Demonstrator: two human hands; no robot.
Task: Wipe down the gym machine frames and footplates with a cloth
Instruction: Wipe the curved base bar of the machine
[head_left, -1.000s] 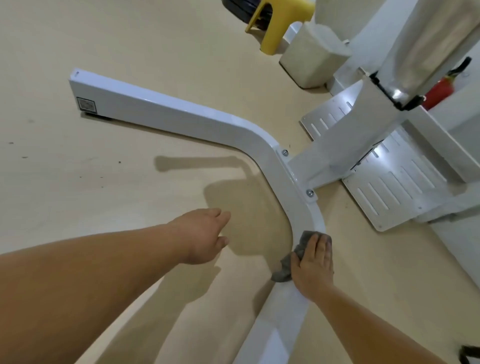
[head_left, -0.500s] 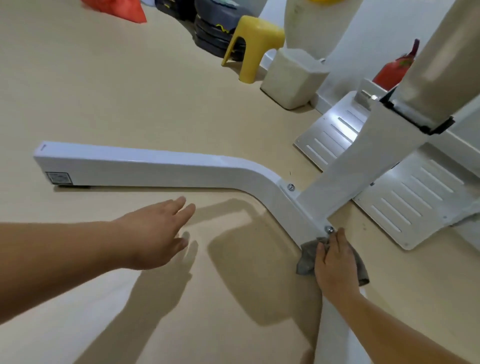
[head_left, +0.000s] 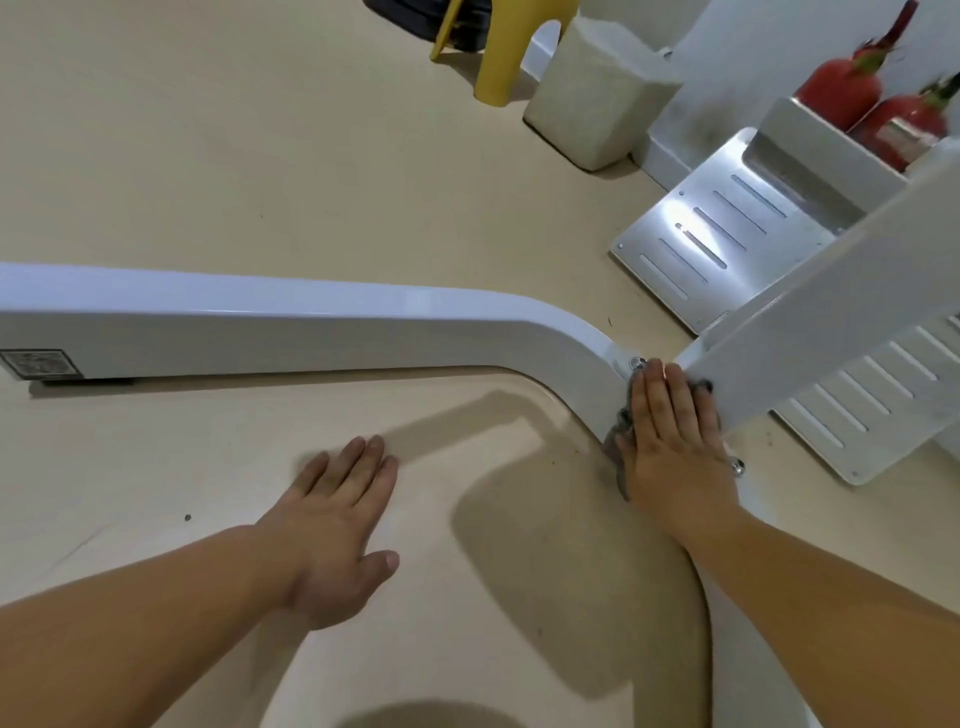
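Closest to the person, the left hand (head_left: 337, 525) lies flat with its fingers straight. It is on the tan floor (head_left: 208, 156) or just over it; I cannot tell which. It holds nothing. The two hands are well apart.

A bit further out and off to the right, the right hand (head_left: 672, 441) is flat too, with its fingers straight and side by side. It presses a gray cloth (head_left: 621, 439) down on the bend of the white frame (head_left: 311, 322). Only the edges of the cloth peek out, on the thumb side and by the little finger. A bolt (head_left: 636, 364) sits right at the fingertips. A second bolt (head_left: 736, 466) shows just beside the heel of the hand.

From the right hand, the long bar of the frame runs away to the left, low on the floor. It passes beyond the left fingertips, near them but not touching. So the next wipe probably slides left along that bar. The right hand has the cloth on the bar, so it is the nearer hand for the job. A small square sticker (head_left: 39, 364) is at the bar's far left end.

Past the right hand, a slanted white post (head_left: 831, 322) rises from the joint. A slotted metal footplate (head_left: 717, 239) lies behind the post, and a second footplate (head_left: 857, 405) lies on its near side. The cloth touches neither.

Farthest off stand a yellow stool (head_left: 498, 57), a white block (head_left: 597, 88) and two red fire extinguishers (head_left: 841, 83).
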